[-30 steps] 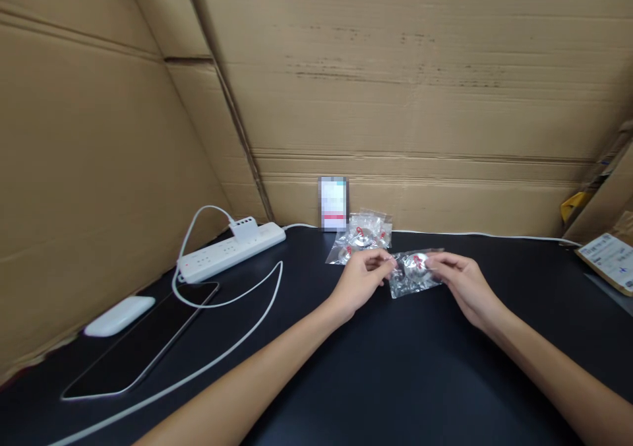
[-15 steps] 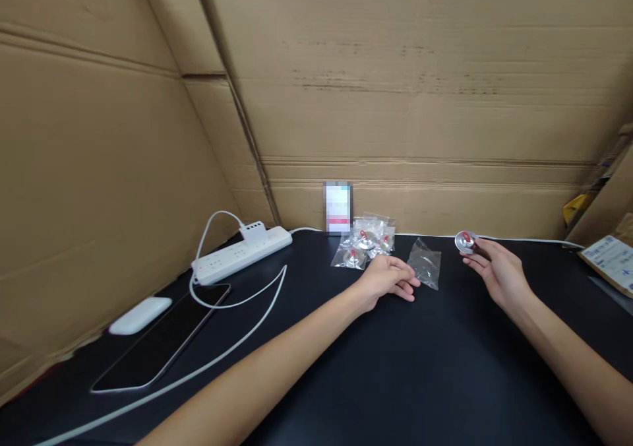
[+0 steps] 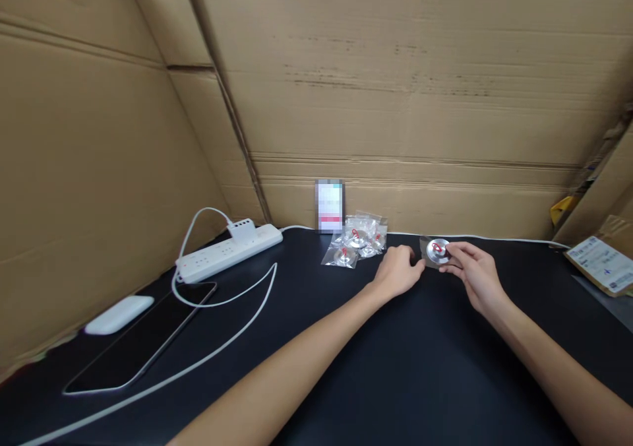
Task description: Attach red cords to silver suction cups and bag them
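Note:
My right hand pinches a round silver metal disc between thumb and fingers. A small red loop shows on the disc's face. Behind and to the left of the disc is a small clear plastic bag, partly covered by it. My left hand is just left of that bag, palm down, its thumb apart from the bent fingers and its thumb tip at the bag's lower left edge. Farther left lie several similar discs with red loops in clear bags, overlapping in a pile.
A lit phone-like screen leans upright against the cardboard wall. On the left are a white power strip, a white cable, a dark phone and a white case. A labelled package lies at right.
My right hand has brought the disc leftward, over the plastic bag. My left hand has shifted slightly and turned palm down, with its fingers bent. The camera view has moved a little.

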`<state>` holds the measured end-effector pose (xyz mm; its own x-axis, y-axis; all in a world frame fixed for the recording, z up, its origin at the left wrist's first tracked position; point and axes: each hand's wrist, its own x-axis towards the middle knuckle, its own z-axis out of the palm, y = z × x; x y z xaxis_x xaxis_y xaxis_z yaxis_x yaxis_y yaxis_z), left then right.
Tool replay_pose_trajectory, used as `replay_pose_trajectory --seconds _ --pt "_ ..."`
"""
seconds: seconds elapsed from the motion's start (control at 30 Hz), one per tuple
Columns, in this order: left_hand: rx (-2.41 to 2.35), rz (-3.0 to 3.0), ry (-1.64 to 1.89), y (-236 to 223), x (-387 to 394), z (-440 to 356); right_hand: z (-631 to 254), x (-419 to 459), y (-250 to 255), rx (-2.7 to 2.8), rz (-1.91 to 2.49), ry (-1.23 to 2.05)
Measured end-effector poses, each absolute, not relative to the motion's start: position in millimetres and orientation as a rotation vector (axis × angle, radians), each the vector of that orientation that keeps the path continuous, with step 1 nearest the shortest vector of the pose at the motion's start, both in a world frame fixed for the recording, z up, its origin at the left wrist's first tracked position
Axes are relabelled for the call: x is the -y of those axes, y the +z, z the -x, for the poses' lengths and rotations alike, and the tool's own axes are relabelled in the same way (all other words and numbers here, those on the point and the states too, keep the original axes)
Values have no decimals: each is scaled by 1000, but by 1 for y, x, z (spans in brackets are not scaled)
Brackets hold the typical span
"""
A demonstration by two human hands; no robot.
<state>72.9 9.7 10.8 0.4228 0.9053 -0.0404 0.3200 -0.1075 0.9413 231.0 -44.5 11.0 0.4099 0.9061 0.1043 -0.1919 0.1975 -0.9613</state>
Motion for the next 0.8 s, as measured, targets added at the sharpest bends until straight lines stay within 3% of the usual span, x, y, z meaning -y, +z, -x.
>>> replay_pose_trajectory --seconds 0.17,0.3,0.63,0.8 --pt "-1086 -2262 968 10 22 -32 -208 53 13 1016 1166 869" --pt "-990 -2462 882 10 38 -15 -190 58 6 1124 1171 990" --pt "-915 -2462 930 16 35 -12 -186 61 6 1070 1112 1176" --pt "-972 -2131 930 10 22 -6 -192 57 1 1163 1196 1138"
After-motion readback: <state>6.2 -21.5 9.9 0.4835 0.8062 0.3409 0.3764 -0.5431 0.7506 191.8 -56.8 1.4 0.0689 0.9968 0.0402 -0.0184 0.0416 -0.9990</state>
